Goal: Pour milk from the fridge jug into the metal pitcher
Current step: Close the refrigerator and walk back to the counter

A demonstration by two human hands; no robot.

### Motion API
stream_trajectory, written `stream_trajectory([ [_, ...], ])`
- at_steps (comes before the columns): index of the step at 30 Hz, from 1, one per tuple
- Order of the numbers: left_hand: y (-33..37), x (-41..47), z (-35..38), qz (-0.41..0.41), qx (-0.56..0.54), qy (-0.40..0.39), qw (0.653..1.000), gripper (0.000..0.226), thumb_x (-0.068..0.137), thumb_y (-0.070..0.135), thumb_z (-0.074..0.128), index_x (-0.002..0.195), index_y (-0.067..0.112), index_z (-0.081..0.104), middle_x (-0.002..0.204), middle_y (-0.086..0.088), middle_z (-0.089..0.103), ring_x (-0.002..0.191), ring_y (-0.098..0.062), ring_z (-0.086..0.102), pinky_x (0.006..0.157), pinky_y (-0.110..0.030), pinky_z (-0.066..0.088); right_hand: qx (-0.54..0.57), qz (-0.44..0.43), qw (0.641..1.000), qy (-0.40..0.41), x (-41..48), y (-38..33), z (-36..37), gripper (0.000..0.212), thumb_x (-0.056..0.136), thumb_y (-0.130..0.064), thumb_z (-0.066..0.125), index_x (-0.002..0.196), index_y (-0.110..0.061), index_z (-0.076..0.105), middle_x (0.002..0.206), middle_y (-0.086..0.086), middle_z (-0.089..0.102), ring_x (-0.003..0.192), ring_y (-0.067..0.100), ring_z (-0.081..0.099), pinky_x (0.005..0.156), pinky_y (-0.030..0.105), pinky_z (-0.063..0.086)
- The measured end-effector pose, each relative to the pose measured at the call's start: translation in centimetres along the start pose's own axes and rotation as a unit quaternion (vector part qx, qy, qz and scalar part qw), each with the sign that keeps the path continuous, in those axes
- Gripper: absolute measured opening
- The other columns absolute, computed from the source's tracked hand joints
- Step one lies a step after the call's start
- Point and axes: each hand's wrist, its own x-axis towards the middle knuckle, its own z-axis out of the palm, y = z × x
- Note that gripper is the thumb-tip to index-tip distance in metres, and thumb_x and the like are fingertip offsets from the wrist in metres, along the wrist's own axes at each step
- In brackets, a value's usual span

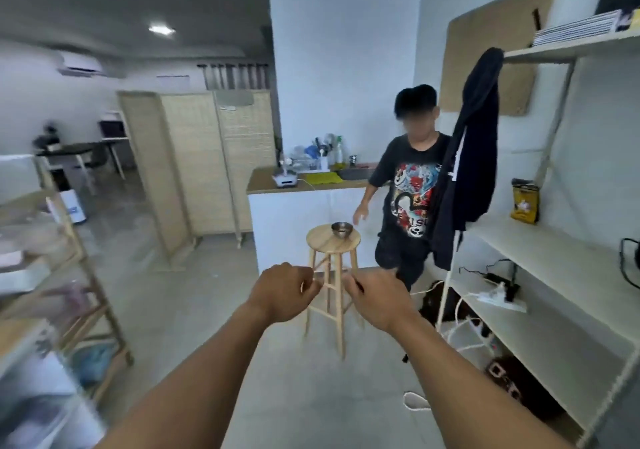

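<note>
the left hand [282, 293] was held out in front at the end of a straight arm, back toward the camera, fingers loosely curled with nothing seen in them; the right hand [379, 301] was level with it and close beside it, curled the same loose way and likewise carrying nothing that showed; the picture was blurred, so finer detail at the fingertips could not be read.

the metal pitcher [342, 230], a small, low, shiny vessel, stood upright with its mouth up on the round seat of a wooden stool [323, 242]; it lay straight ahead of both hands, well apart from them, on a line that ran up between the two, a little to the right-hand side; so the right hand looked slightly the nearer.

neither the fridge nor the milk jug was in view; by my reading the task had not properly begun, since the jug had yet to be found and lifted, and the pitcher was out of arm's reach.

a second person [412, 189] in a dark printed shirt stood just behind the stool, one hand lowered near the pitcher; behind was a worktop [263, 180] with a sink and bottles; a dark jacket [467, 158] hung from the white shelving on the right.
</note>
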Motion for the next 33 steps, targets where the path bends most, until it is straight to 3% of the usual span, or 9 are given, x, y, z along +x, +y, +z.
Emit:
stream_trajectory([
  [5,-14.0,-13.7,-6.5,-0.170,0.001,0.005,0.985,0.036,0.094,0.059,0.044,0.098,0.026,0.055,0.083,-0.001,0.072,0.093,-0.027,0.065,0.073,-0.033,0.043,0.094,-0.121,0.986,-0.057,2.0,-16.4,6.7,0.042,0.099,-0.043,0.035,0.067,-0.017,0.042,0.068,0.002,0.055,0.073,0.029,0.056,0.064,0.040,0.044],
  [10,-24.3,-30.8,-13.2,-0.309,0.028,0.043,0.950,0.050,0.094,0.061,0.044,0.128,0.024,0.050,0.101,-0.004,0.072,0.104,-0.030,0.063,0.083,-0.038,0.045,0.144,-0.257,0.946,-0.138,-0.6,-33.5,14.4,0.041,0.097,-0.047,0.035,0.070,-0.017,0.042,0.073,0.005,0.056,0.076,0.031,0.055,0.066,0.042,0.044],
  [12,-26.7,-37.3,-15.2,-0.363,0.023,0.050,0.930,0.053,0.093,0.060,0.047,0.131,0.023,0.048,0.107,-0.004,0.071,0.103,-0.031,0.064,0.086,-0.040,0.049,0.152,-0.304,0.923,-0.181,-2.5,-39.1,17.0,0.038,0.098,-0.047,0.035,0.075,-0.019,0.046,0.078,0.005,0.057,0.081,0.030,0.056,0.067,0.040,0.044],
  [17,-29.5,-51.9,-18.7,-0.483,0.024,0.072,0.872,0.054,0.092,0.059,0.052,0.131,0.021,0.047,0.117,-0.006,0.063,0.105,-0.027,0.061,0.092,-0.039,0.047,0.169,-0.402,0.855,-0.282,-8.4,-51.1,22.4,0.036,0.097,-0.052,0.032,0.091,-0.024,0.053,0.100,-0.001,0.055,0.087,0.020,0.057,0.079,0.043,0.050],
  [21,-29.5,-59.4,-20.0,-0.547,0.063,0.065,0.833,0.060,0.091,0.062,0.049,0.137,0.023,0.042,0.131,-0.004,0.057,0.117,-0.027,0.057,0.098,-0.039,0.041,0.168,-0.454,0.815,-0.319,-11.8,-58.4,25.9,0.034,0.098,-0.051,0.033,0.097,-0.024,0.054,0.107,0.000,0.053,0.095,0.023,0.055,0.084,0.044,0.048],
  [31,-33.4,-75.9,-19.7,-0.714,0.080,0.040,0.695,0.065,0.089,0.067,0.045,0.138,0.024,0.039,0.133,-0.003,0.055,0.116,-0.027,0.057,0.100,-0.042,0.041,0.148,-0.563,0.690,-0.430,-21.0,-73.4,37.5,0.031,0.097,-0.051,0.034,0.098,-0.026,0.052,0.110,0.000,0.054,0.094,0.020,0.055,0.083,0.038,0.048],
  [33,-34.5,-77.8,-20.0,-0.730,0.086,0.044,0.677,0.064,0.089,0.067,0.045,0.137,0.024,0.039,0.132,-0.003,0.055,0.117,-0.026,0.057,0.101,-0.042,0.040,0.153,-0.568,0.679,-0.439,-21.7,-75.6,39.6,0.031,0.097,-0.050,0.036,0.098,-0.025,0.054,0.110,0.000,0.054,0.095,0.020,0.055,0.083,0.038,0.049],
])
